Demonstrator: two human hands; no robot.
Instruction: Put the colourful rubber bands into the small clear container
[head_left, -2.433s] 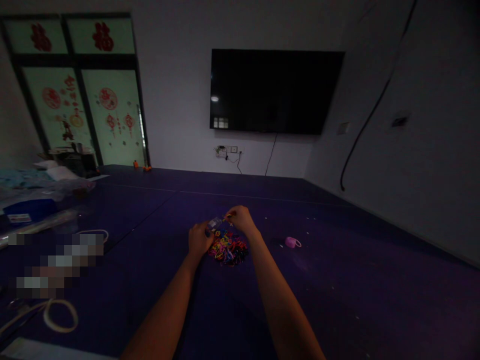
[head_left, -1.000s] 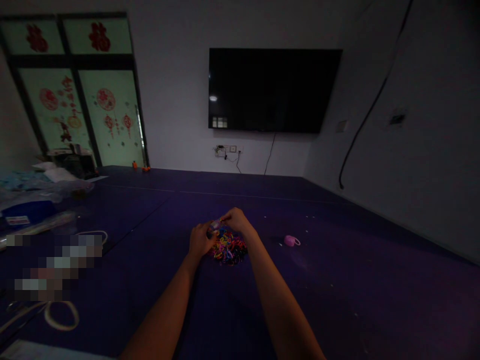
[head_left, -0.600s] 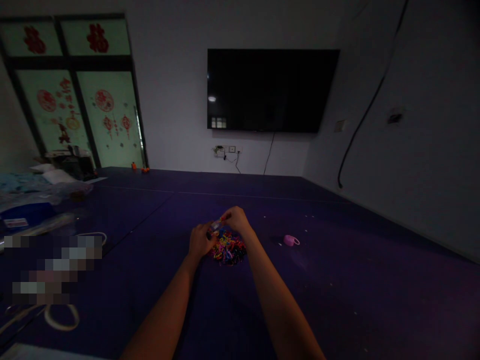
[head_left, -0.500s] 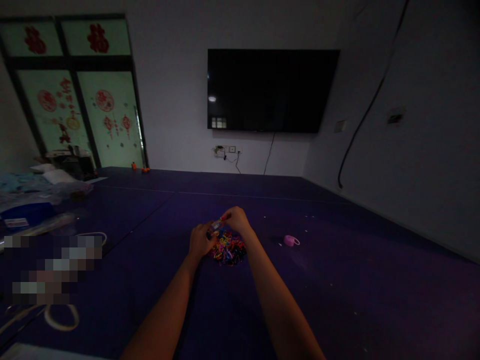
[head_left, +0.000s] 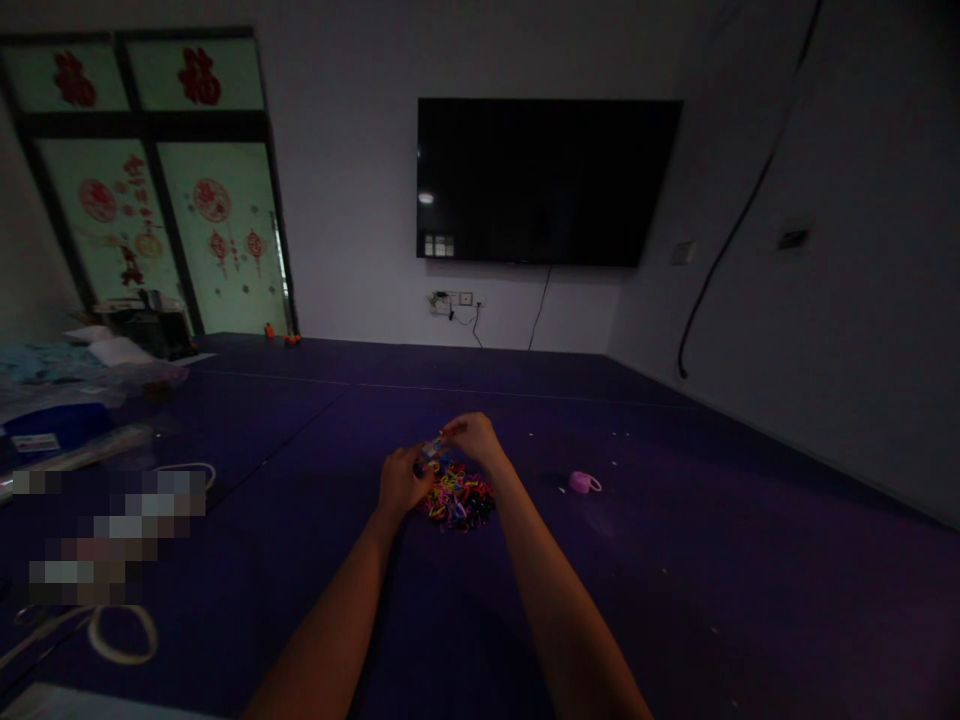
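Note:
A pile of small coloured elastic bands (head_left: 459, 503) lies on the dark purple surface in front of me. My left hand (head_left: 403, 483) is closed around a small clear plastic container (head_left: 431, 449), holding it tilted just above the pile's far left side. Fingertips of my right hand (head_left: 472, 438) are pinched at the container's upper end. A speck of red and yellow shows there, seemingly an elastic band, though the fingers hide most of it. To the right of the pile rests a pink cap with a ring loop (head_left: 580, 482).
Small white scraps (head_left: 615, 434) dot the purple surface (head_left: 675, 620). On the left are a blue object with a white label (head_left: 56, 430), plastic wrapping (head_left: 135, 378) and a pale cord loop (head_left: 124, 655). A television (head_left: 547, 180) hangs on the far wall.
The right fingers have shifted slightly at the container's upper end, and less red shows between them. The left hand keeps its hold. The whole view has drifted slightly.

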